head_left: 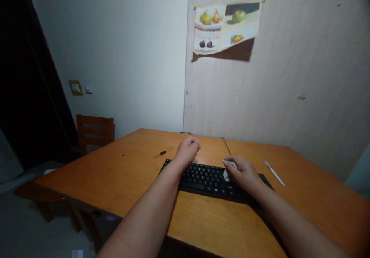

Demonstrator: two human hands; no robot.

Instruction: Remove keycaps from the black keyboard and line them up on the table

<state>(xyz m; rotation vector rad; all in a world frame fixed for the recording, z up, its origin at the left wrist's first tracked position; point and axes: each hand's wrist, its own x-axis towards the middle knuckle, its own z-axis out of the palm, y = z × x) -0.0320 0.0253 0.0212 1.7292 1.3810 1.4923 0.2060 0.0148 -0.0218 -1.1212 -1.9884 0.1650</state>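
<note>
A black keyboard (206,179) lies on the orange wooden table (130,181). My left hand (187,150) is closed into a loose fist at the keyboard's far left edge; what it grips, if anything, is hidden. Over the right part of the keys, my right hand (243,171) is closed on a crumpled white cloth (228,169), which touches the keys.
A white pen-like tool (274,173) lies right of the keyboard. A small dark stick (163,153) lies to the left, and a thin black cable (226,145) runs toward the wall. A wooden chair (95,131) stands at the table's far left corner. A fruit poster (227,29) hangs on the wall.
</note>
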